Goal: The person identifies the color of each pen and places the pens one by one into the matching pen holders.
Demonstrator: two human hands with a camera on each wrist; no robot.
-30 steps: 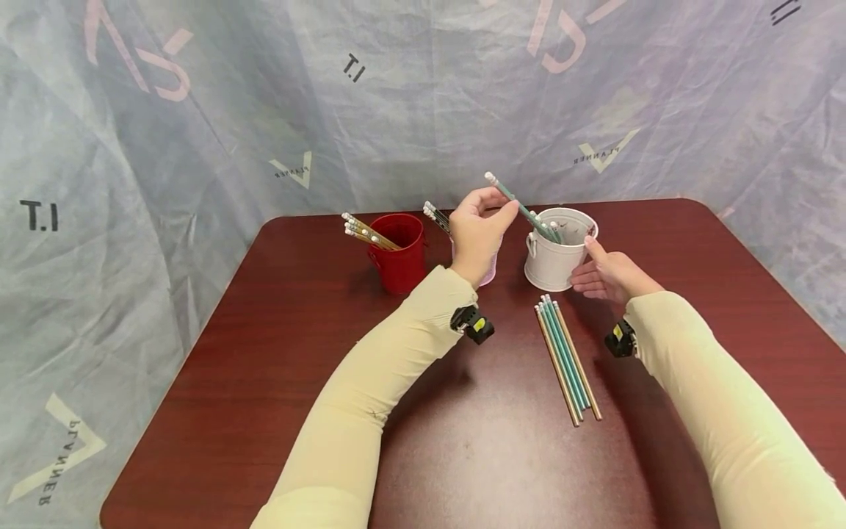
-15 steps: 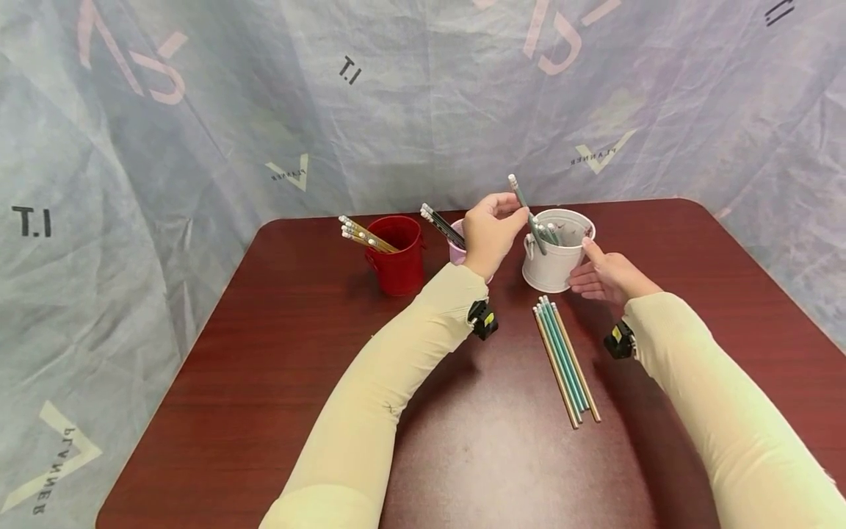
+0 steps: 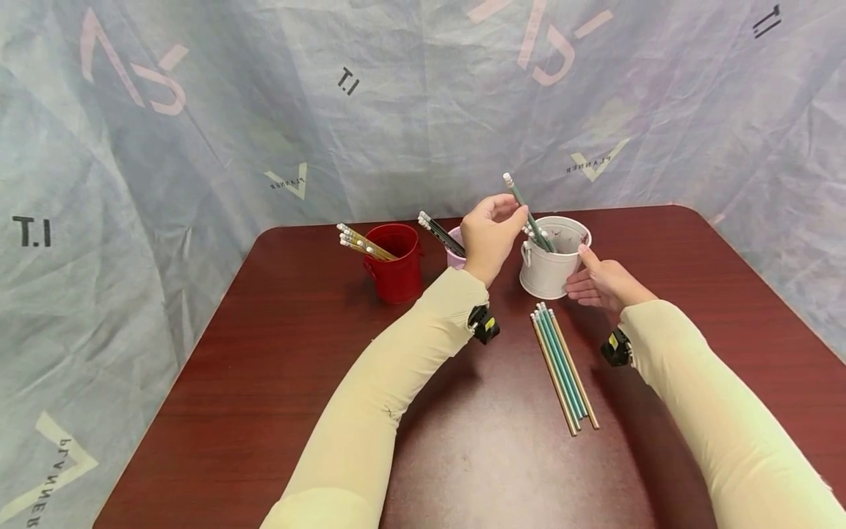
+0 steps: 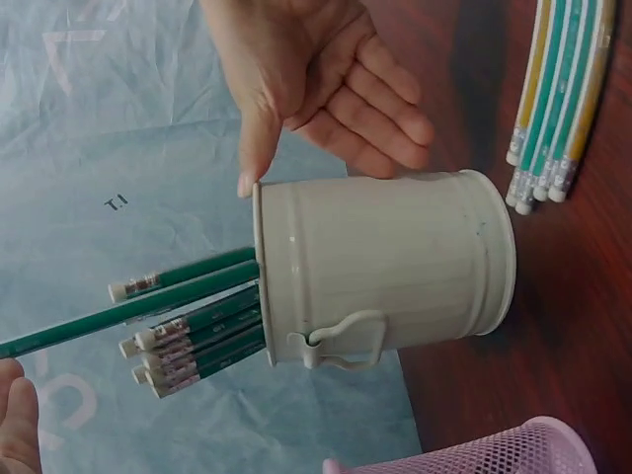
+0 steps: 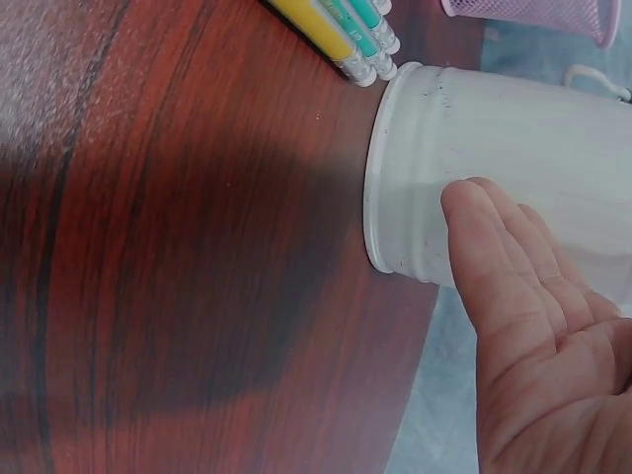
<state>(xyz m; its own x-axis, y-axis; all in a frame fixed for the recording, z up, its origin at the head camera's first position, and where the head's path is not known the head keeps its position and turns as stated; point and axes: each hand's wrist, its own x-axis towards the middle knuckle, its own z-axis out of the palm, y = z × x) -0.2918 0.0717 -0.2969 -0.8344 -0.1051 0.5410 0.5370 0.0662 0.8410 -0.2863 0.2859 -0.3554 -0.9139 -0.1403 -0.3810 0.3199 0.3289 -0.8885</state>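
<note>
My left hand (image 3: 490, 239) pinches a green pencil (image 3: 517, 195) near its white eraser end. The pencil slants down into a white metal bucket (image 3: 547, 278); its lower end is hidden inside in the left wrist view. Several other green pencils (image 4: 212, 341) lean in the bucket, erasers up. At the bucket's right side is my right hand (image 3: 606, 283), thumb on the rim and fingers extended along the wall, palm facing it. In front of the bucket lie several gold and teal pencils (image 3: 562, 371), side by side on the dark red table.
Left of the bucket, a purple mesh cup (image 3: 454, 259) holds black pencils (image 3: 439, 234), partly hidden behind my left hand. Farther left stands a red bucket (image 3: 399, 285) with gold pencils (image 3: 370, 246) leaning out. A printed grey cloth (image 3: 396, 110) hangs behind the table (image 3: 277, 353).
My left hand has moved a little right with the green pencil, which now stands steeper and reaches into the white bucket. My right hand has stayed at the bucket's side.
</note>
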